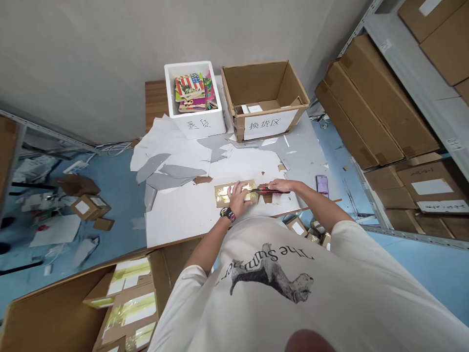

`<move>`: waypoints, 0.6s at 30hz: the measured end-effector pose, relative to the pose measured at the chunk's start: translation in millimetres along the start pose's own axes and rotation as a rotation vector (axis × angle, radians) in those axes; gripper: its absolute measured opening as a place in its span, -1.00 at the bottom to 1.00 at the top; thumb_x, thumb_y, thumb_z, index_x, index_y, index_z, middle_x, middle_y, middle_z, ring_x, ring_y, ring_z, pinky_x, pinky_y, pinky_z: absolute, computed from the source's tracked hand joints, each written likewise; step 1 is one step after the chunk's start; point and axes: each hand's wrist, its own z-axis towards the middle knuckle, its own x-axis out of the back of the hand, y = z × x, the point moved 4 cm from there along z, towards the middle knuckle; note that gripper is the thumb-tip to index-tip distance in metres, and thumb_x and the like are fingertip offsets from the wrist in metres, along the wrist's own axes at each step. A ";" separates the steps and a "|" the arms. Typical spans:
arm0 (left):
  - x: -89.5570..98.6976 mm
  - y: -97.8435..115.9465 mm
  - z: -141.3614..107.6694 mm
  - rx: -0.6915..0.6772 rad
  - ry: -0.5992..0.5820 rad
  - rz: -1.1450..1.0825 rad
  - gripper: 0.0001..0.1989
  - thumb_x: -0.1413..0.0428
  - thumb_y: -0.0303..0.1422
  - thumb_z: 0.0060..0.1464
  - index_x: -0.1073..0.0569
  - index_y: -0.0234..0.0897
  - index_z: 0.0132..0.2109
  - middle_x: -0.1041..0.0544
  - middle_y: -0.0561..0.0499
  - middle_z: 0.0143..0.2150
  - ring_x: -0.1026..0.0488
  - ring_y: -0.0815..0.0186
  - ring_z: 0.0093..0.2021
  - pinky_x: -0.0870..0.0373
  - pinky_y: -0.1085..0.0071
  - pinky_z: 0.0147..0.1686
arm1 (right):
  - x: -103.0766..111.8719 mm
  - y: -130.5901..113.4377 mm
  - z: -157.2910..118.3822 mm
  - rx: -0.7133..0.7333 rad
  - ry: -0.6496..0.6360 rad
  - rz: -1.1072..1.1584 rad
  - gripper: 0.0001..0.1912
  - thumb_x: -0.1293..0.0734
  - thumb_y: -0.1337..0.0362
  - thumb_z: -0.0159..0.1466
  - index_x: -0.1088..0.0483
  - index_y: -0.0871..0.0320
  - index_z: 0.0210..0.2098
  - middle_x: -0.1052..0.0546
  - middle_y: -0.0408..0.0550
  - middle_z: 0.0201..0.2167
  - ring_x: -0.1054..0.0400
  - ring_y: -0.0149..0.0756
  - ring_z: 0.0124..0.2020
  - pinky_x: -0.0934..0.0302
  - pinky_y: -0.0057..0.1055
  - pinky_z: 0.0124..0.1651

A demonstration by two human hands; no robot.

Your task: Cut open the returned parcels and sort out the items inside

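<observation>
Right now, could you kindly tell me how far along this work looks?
Done: the white foam box already holds colourful printed packs. In hand: the left hand steadies a gold-taped parcel while the right hand holds a red-handled utility knife against it. Left: taped cartons stand on the shelves.

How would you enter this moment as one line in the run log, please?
left hand: on gold-taped brown cardboard package | right hand: holding red-and-black utility knife

White foam box [216, 124] holding colourful books [190, 90] | open carton [256, 83] labelled 换货区 | brown cartons [377, 107] on metal shelving [403, 58]
</observation>
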 end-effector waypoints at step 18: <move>-0.5 0.0 8.9 0.010 -0.072 -0.042 -0.62 -0.52 -0.38 -0.04 -0.64 -0.06 -0.07 -0.47 -0.10 0.51 -0.06 -0.29 0.71 0.15 -0.42 0.60 | 13.4 -9.9 -9.6 -0.027 -0.227 -0.205 -0.54 -0.42 -0.18 0.41 -0.57 0.10 -0.27 -0.51 -0.16 -0.56 -0.33 -0.33 -0.53 -0.20 -0.41 -0.37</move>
